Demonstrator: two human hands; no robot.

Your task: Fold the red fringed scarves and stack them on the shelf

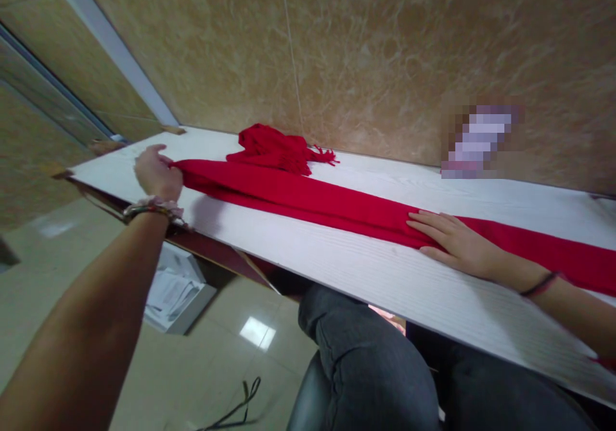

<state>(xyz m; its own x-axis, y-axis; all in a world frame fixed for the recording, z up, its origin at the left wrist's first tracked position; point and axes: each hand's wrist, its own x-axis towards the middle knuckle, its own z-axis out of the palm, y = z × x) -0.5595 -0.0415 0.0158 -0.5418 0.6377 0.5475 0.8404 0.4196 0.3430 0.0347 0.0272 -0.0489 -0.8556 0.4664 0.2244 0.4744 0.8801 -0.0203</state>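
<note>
A long red scarf (312, 194), folded lengthwise into a narrow strip, stretches across the white tabletop (308, 242) and out past the right edge of the view. At its left end, my left hand (158, 173) pinches the cloth and holds that end slightly above the surface. My right hand (445, 237) lies flat on the strip, fingers stretched out over the fold. Behind the strip sits a crumpled bunch of red fringed cloth (272, 149); whether it joins the strip is hidden.
A marbled tile wall (366, 65) rises along the table's back edge. A blurred-out patch (481, 139) covers something by the wall at right. Below the table are an open white box of papers (176, 290) and a dark cable (240, 405). My legs (375, 360) are under the front edge.
</note>
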